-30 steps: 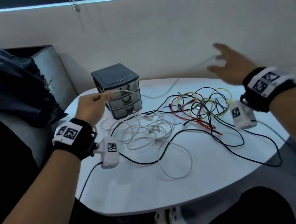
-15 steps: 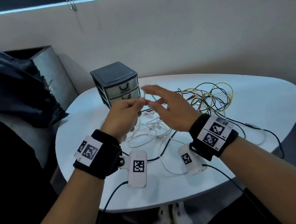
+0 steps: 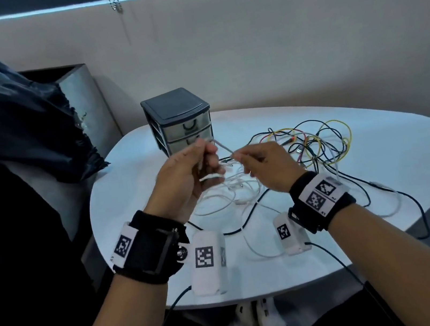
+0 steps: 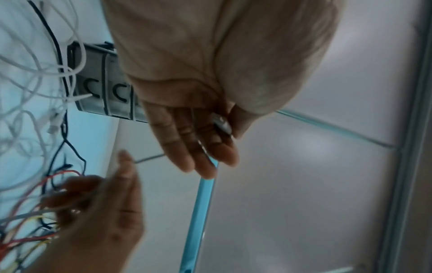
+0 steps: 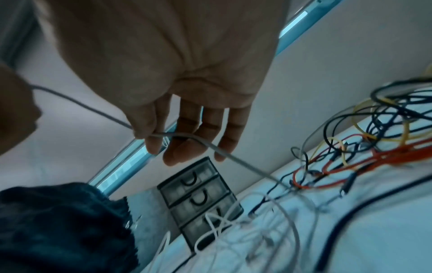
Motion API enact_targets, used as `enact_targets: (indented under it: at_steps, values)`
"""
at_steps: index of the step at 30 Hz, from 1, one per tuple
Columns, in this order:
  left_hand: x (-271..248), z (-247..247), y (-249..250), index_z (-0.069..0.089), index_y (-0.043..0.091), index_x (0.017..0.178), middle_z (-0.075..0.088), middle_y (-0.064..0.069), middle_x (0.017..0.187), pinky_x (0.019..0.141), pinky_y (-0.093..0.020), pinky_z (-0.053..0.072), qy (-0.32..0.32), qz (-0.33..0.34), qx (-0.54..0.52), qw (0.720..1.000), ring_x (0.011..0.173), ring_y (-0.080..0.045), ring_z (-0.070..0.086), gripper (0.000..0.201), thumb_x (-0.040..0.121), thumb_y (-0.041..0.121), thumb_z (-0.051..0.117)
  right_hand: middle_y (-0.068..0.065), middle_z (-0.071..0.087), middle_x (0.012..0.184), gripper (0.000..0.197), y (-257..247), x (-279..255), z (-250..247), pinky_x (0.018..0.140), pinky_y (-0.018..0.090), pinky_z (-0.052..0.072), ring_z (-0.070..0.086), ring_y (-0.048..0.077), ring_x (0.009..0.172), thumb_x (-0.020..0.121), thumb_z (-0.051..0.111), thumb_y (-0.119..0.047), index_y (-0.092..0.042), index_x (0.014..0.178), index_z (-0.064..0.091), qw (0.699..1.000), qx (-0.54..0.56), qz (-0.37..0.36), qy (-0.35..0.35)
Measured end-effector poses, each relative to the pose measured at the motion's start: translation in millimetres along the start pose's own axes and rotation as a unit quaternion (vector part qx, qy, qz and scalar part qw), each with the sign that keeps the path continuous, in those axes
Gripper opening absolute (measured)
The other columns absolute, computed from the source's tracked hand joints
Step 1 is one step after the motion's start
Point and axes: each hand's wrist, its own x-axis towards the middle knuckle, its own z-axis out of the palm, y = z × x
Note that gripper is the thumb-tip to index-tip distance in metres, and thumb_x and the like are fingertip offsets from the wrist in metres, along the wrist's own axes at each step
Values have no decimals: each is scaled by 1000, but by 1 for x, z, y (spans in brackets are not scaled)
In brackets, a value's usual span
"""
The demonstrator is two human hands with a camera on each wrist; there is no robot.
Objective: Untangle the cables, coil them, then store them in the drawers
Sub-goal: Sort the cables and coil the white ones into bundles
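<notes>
Both hands are holding one white cable [image 3: 223,150] in front of the drawer unit [image 3: 179,120]: the left hand [image 3: 185,178] is pinching its plug end, the right hand [image 3: 268,167] is pinching the cord, apparently between thumb and forefinger. The remaining tangle [image 3: 315,144] is lying right of the drawers.

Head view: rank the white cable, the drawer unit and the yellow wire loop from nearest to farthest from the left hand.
1. White cable: pinched in the left hand.
2. Drawer unit: just behind the hand.
3. Yellow wire loop: far right, beyond the right hand.
</notes>
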Motion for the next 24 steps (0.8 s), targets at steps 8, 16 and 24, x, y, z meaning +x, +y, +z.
enact_targets:
  at_steps: [8,16,24]
  values:
    - [34,-14,22,64,12,89,73,-7,107,104,-34,49,86,141,-152,975,116,-22,65,36,108,23,35,-41,58,72,27,8,-41,27,68,10,37,54,-17,72,102,50,-32,-25,118,70,988,-76,-19,-135]
    - [75,-41,1,72,15,92,68,8,83,79,-24,47,220,194,384,875,79,-11,64,35,106,29,42,-13,65,73,23,-30,-14,-40,69,32,47,57,4,67,101,51,-35,-25,99,71,984,-140,-81,-68]
    - [20,4,-28,67,3,88,56,6,53,59,-25,43,-78,33,261,962,48,-12,49,41,107,25,39,-27,66,75,13,-43,13,-84,67,13,41,58,-4,69,95,63,-23,-24,96,76,985,-74,-97,117]
